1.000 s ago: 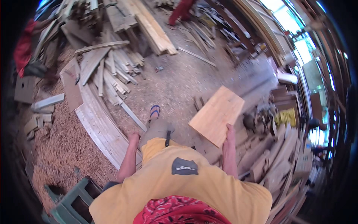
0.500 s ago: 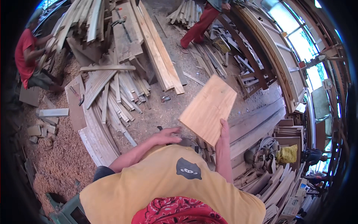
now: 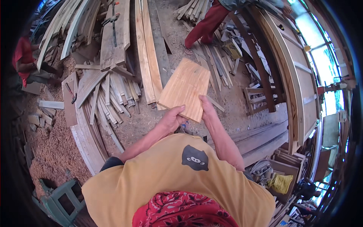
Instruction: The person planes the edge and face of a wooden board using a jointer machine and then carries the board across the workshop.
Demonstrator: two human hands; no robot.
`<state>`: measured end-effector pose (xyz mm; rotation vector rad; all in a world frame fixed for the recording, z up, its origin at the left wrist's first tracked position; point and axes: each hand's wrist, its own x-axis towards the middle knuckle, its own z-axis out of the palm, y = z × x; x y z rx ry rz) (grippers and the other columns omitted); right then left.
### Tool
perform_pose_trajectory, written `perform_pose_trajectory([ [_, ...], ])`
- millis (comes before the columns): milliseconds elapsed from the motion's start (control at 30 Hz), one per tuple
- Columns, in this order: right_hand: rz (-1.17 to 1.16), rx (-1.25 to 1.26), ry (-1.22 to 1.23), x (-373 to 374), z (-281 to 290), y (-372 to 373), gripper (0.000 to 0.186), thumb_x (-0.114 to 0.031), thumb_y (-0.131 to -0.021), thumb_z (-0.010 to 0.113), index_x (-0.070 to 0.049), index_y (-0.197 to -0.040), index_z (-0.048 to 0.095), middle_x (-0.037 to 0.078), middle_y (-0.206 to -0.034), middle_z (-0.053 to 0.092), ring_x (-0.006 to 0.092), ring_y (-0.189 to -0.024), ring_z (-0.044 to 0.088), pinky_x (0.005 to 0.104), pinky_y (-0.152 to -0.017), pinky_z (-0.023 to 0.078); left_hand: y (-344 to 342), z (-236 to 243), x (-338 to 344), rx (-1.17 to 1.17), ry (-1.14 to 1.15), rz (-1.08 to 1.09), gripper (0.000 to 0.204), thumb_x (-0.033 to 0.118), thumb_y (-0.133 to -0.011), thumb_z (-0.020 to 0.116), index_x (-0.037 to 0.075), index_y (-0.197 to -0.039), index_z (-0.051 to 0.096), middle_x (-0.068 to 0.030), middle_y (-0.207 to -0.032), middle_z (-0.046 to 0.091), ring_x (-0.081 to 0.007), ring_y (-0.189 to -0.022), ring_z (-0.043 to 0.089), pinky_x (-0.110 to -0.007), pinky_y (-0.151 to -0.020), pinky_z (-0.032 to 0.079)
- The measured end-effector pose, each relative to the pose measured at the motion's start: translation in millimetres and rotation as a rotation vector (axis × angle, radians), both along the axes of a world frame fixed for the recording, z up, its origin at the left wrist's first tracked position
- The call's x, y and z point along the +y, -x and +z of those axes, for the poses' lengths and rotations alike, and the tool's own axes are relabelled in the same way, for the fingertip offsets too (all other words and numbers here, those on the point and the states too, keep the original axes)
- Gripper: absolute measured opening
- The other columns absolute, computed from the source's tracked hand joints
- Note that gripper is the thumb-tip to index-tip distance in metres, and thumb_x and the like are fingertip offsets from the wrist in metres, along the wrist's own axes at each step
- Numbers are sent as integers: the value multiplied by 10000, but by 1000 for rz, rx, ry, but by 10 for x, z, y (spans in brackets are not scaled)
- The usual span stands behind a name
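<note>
A flat, light-brown wooden board [image 3: 186, 89] with one slanted side is held up in front of my chest, tilted toward me. My left hand [image 3: 173, 119] grips its near left edge, thumb on the top face and fingers underneath. On the near right edge my right hand [image 3: 207, 108] is closed round the board, its thumb lying along the side. The fingers under the board are mostly hidden. A bit of something blue shows just below the board, beside my left hand, too small to make out.
Long planks [image 3: 147, 56] run ahead of me, beside a workbench with a clamp [image 3: 114, 24]. Stacked wood strips [image 3: 113, 98] and sawdust [image 3: 56, 147] lie left, near a green plastic stool [image 3: 65, 202]. A person in red trousers [image 3: 206, 24] stands ahead; another in red [image 3: 24, 56] is far left.
My left hand has come up from near my waist and taken hold of the board. The board has moved left and forward with my right hand.
</note>
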<state>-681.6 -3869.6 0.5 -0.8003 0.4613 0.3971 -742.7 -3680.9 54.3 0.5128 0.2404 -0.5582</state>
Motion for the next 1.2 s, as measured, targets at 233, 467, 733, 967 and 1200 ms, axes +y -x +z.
perform_pose_trajectory([
  [233, 432, 70, 419, -128, -118, -986, 543, -434, -988, 585, 50, -1234, 570, 159, -1051, 695, 225, -914, 707, 363, -754, 590, -649, -349, -261, 108, -54, 280, 556, 118, -938, 589, -70, -1417, 376, -192, -1362, 545, -324, -1247, 578, -530, -1048, 494],
  [467, 687, -424, 1035, -1083, -628, -2298, 418, -428, -946, 645, -14, -909, 613, 54, -741, 621, 157, -672, 556, 349, -612, 479, -1637, -739, -319, 140, -133, 490, 498, 100, -899, 619, -63, -1345, 468, -167, -1305, 587, -299, -1192, 610, -520, -1009, 516],
  [733, 467, -468, 1348, -2474, -1031, -3398, 444, -375, -923, 652, 32, -756, 589, 195, -676, 608, 279, -672, 605, 441, -666, 485, -2950, -653, 83, 165, -422, 625, 522, 118, -884, 638, -49, -1346, 461, -149, -1275, 603, -290, -1170, 619, -517, -997, 515],
  [967, 617, -98, 1167, -3179, -1496, -3246, 382, -347, -920, 672, 28, -851, 690, 99, -697, 662, 198, -623, 595, 374, -588, 490, -4083, -434, 279, 207, -682, 928, 527, 63, -867, 659, -59, -1335, 448, -176, -1234, 608, -318, -1109, 646, -562, -909, 556],
  [1200, 502, 258, 395, -3683, -2658, -4896, 374, -344, -916, 631, -50, -689, 586, 21, -616, 527, 104, -581, 469, 354, -508, 370, -5022, -815, 181, 298, -602, 1075, 530, 35, -859, 642, -25, -1350, 454, -190, -1257, 588, -350, -1138, 633, -594, -925, 547],
])
